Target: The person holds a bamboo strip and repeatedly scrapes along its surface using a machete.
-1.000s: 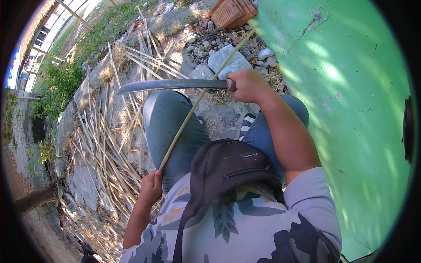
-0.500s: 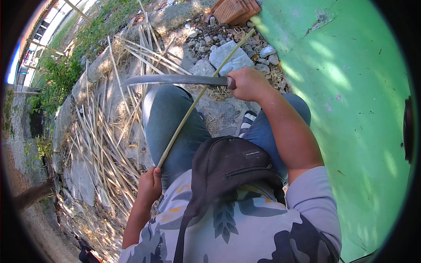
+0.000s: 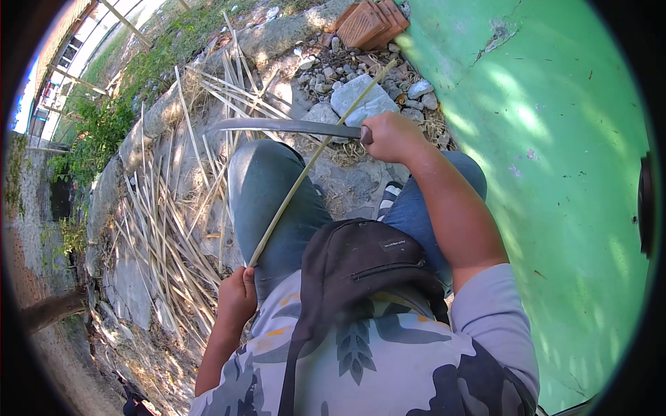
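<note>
My left hand (image 3: 238,292), low beside my left thigh, is closed around the lower end of a long, thin strip (image 3: 294,187) that looks like split bamboo. The strip slants up and to the right across my left knee, its far end above a pale rock. In my right hand (image 3: 395,136) is the handle of a machete (image 3: 284,125) with a curved grey blade pointing left. The blade crosses the strip near the handle and appears to touch it. The fingers of my right hand are wrapped around the grip.
A loose pile of similar strips (image 3: 163,236) lies on the ground at left. Beyond my knees are a pale rock (image 3: 363,98), gravel and stacked orange tiles (image 3: 370,26). A green floor (image 3: 555,229) spans the right side. A black bag (image 3: 368,256) rests on my lap.
The view has shifted slightly, so the ground, rock and tiles sit a little lower. Both hands, the strip and the machete keep nearly the same arrangement.
</note>
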### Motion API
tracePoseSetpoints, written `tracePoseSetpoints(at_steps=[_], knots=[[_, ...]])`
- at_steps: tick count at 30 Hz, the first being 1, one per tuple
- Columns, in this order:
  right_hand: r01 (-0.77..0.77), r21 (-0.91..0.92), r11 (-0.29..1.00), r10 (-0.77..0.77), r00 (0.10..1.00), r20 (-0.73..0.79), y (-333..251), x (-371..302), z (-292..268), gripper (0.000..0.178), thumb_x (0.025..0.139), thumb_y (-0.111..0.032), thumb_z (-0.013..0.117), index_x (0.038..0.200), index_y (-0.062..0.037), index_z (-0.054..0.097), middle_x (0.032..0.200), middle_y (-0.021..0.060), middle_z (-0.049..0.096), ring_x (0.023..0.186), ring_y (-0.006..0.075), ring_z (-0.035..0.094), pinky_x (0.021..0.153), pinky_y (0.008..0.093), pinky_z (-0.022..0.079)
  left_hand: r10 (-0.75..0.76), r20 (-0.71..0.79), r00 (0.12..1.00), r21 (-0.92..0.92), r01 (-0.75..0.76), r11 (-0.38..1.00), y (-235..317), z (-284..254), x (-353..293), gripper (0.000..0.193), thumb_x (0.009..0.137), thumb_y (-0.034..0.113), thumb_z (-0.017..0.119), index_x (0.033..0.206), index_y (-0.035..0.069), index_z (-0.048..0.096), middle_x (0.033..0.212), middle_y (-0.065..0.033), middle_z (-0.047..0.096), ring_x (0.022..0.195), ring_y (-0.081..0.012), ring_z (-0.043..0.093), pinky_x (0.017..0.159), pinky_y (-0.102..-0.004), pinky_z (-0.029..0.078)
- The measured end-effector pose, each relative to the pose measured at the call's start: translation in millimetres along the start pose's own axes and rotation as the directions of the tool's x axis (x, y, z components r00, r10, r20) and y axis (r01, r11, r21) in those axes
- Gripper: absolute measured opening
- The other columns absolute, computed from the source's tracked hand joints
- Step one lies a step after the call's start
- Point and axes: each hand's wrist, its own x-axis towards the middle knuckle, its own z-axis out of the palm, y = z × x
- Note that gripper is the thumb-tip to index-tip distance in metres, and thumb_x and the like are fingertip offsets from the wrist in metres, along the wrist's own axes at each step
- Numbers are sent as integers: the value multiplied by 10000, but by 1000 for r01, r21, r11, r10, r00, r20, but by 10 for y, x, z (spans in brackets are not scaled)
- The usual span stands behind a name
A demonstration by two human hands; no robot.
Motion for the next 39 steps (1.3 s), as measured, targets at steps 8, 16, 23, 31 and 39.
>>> tracePoseSetpoints(at_steps=[8, 16, 23, 31, 39], knots=[[-266, 26, 964, 266, 964, -12, 713, 193, -41, 296, 786, -198, 651, 1061, -225, 758, 1013, 116, 743, 979, 297, 709, 858, 420, 550, 137, -89, 987, 202, -116, 972, -17, 34, 55, 380, 1025, 326, 510, 807, 15, 508, 648, -256, 576, 637, -494, 583, 561, -545, 449], [-149, -43, 988, 145, 986, -79, 123, -160, -155, 207, 773, -255, 666, 929, -141, 738, 925, 151, 717, 898, 353, 689, 782, 465, 543, 100, -6, 995, 154, -98, 983, -18, -58, 61, 401, 1040, 342, 465, 809, 17, 498, 653, -261, 569, 650, -507, 569, 575, -567, 428], [-102, 67, 993, 108, 990, -90, 386, -89, -290, 185, 768, -246, 696, 889, -108, 709, 874, 153, 712, 852, 355, 690, 759, 446, 539, 88, 22, 996, 45, -89, 995, -86, 1, 100, 416, 1048, 336, 451, 792, 11, 499, 650, -264, 555, 646, -509, 555, 565, -558, 410], [-41, 52, 998, 45, 996, -78, 130, -125, -180, 185, 774, -233, 691, 916, -121, 730, 889, 157, 722, 840, 343, 697, 778, 447, 547, 93, 4, 996, 36, -93, 995, -64, 19, 107, 413, 1047, 332, 457, 789, 13, 504, 642, -258, 546, 641, -503, 553, 562, -545, 412], [-153, 190, 970, 141, 987, 73, 382, 86, -96, 179, 787, -252, 706, 922, -142, 750, 882, 137, 732, 835, 297, 712, 765, 401, 548, 122, -68, 990, 45, -119, 992, -65, 161, 120, 422, 1045, 351, 457, 793, 15, 503, 642, -259, 556, 634, -504, 563, 557, -543, 421]])
